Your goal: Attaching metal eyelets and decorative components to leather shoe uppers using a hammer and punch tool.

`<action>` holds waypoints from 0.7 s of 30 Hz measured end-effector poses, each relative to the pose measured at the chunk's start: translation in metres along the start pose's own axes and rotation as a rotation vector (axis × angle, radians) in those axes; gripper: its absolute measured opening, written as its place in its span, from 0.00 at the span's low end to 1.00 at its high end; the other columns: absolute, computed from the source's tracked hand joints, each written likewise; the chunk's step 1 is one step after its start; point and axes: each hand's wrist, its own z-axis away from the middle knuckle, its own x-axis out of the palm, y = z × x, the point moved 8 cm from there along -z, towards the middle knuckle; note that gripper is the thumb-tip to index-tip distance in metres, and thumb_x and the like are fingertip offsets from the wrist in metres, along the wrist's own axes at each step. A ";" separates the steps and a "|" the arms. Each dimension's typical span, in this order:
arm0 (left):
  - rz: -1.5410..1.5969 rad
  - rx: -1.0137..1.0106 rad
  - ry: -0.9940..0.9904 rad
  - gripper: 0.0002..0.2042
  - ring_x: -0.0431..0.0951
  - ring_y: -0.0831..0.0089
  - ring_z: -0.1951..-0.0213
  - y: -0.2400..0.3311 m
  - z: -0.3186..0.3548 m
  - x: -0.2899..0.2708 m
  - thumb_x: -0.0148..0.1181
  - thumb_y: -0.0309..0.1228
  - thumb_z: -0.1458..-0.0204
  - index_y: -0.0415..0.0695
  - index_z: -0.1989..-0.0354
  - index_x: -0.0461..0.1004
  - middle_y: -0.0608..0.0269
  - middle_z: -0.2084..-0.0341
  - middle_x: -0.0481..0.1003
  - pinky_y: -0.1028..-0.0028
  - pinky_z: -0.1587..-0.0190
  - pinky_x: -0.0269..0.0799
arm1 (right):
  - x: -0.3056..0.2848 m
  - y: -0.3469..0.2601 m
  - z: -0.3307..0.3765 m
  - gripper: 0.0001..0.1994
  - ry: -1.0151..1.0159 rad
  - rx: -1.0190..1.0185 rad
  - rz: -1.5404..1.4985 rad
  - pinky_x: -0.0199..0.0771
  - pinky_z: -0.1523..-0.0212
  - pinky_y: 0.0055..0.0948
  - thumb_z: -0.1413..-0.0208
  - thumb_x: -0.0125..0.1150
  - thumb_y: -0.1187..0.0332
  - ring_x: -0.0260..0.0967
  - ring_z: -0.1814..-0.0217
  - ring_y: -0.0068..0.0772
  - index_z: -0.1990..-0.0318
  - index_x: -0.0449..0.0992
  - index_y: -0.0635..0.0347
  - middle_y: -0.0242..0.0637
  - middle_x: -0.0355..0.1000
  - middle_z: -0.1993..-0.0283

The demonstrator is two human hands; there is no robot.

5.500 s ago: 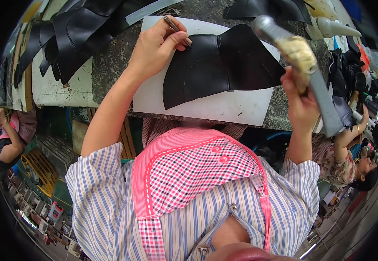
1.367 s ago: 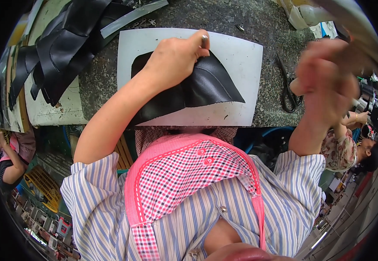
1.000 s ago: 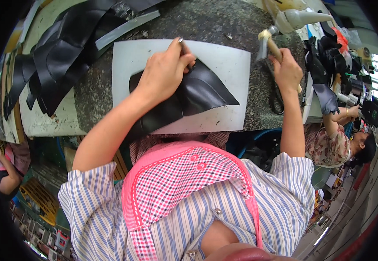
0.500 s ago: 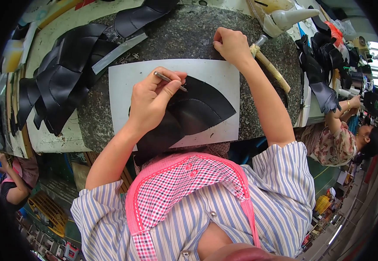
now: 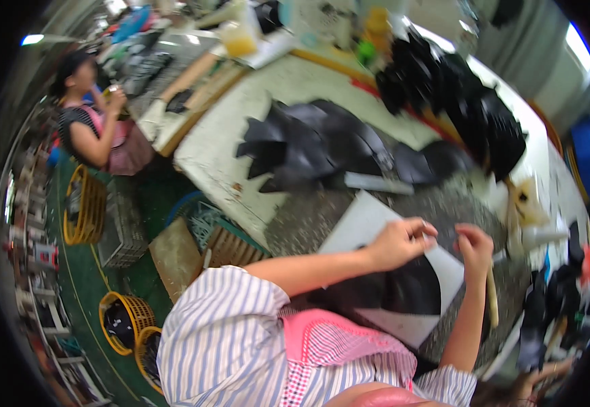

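My left hand [image 5: 401, 245] is raised over the right part of a white board [image 5: 354, 227], its fingers closed in a pinch. Motion blur keeps me from making out what they hold. Close by on the right, my right hand [image 5: 477, 252] is lifted with fingers curled toward the left hand; a small gap separates the two. Under my left forearm, a curved black leather-like piece [image 5: 414, 288] lies on the board. The board rests on a dark speckled slab [image 5: 295, 227]. Beside my right wrist lies a tool with a pale wooden handle [image 5: 492, 298].
Past the board are a clear strip [image 5: 378, 183] and overlapping black pieces [image 5: 315, 142]. A black heap [image 5: 458, 102] sits at the back right, near a white nozzle bottle [image 5: 542, 237]. Yellow baskets [image 5: 125, 319] stand on the floor; another person [image 5: 98, 119] is at far left.
My view has swung to the left. My left hand has lifted off the black piece, where it held a slim metal tool. My right hand has risen from the slab, and both hands are now close together.
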 end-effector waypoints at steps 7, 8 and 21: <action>-0.042 0.094 0.061 0.10 0.64 0.81 0.81 0.039 0.025 -0.004 0.60 0.32 0.59 0.39 0.72 0.72 0.65 0.83 0.69 0.79 0.78 0.60 | 0.053 -0.062 0.056 0.05 -0.053 -0.093 -0.555 0.63 0.70 0.15 0.60 0.55 0.84 0.64 0.73 0.18 0.74 0.70 0.66 0.34 0.68 0.72; -0.041 0.095 0.060 0.10 0.64 0.81 0.81 0.039 0.027 -0.003 0.60 0.32 0.59 0.39 0.72 0.72 0.65 0.83 0.69 0.79 0.78 0.60 | 0.053 -0.064 0.058 0.05 -0.054 -0.108 -0.560 0.63 0.70 0.15 0.60 0.55 0.84 0.64 0.72 0.18 0.74 0.69 0.66 0.34 0.68 0.72; -0.184 0.313 -0.098 0.06 0.63 0.78 0.83 0.065 0.049 0.003 0.58 0.27 0.58 0.38 0.75 0.71 0.64 0.83 0.67 0.78 0.79 0.58 | 0.063 -0.081 0.074 0.06 -0.255 -0.126 -0.326 0.64 0.70 0.15 0.62 0.59 0.84 0.64 0.70 0.19 0.75 0.70 0.67 0.32 0.67 0.73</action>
